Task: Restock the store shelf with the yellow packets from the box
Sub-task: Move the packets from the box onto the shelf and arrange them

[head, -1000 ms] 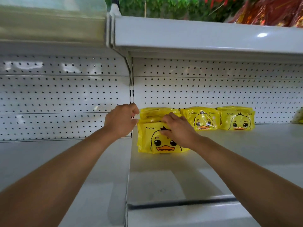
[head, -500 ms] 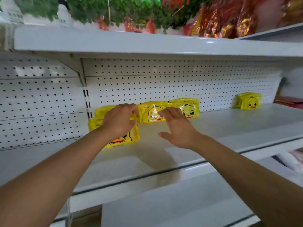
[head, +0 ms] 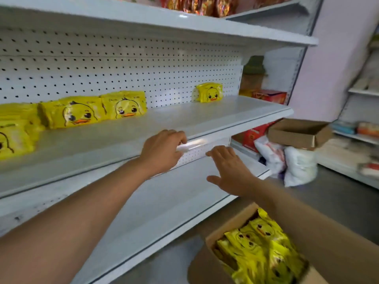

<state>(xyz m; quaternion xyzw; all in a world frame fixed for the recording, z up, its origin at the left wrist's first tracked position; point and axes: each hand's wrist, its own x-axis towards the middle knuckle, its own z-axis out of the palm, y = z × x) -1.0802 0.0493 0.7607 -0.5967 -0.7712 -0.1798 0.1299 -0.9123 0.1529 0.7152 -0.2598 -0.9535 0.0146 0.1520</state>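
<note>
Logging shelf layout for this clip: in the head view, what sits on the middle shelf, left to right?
Stacked yellow packets at the left edge → duck packet → second duck packet → bare gap → lone packet → red box.

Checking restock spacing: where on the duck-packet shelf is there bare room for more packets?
Bare shelf runs between the left packet cluster and the lone packet, and along the front edge. The far left is crowded. Both hands, left and right, are empty.

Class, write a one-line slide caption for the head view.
Empty hands between duck packets on shelf and box.
</note>
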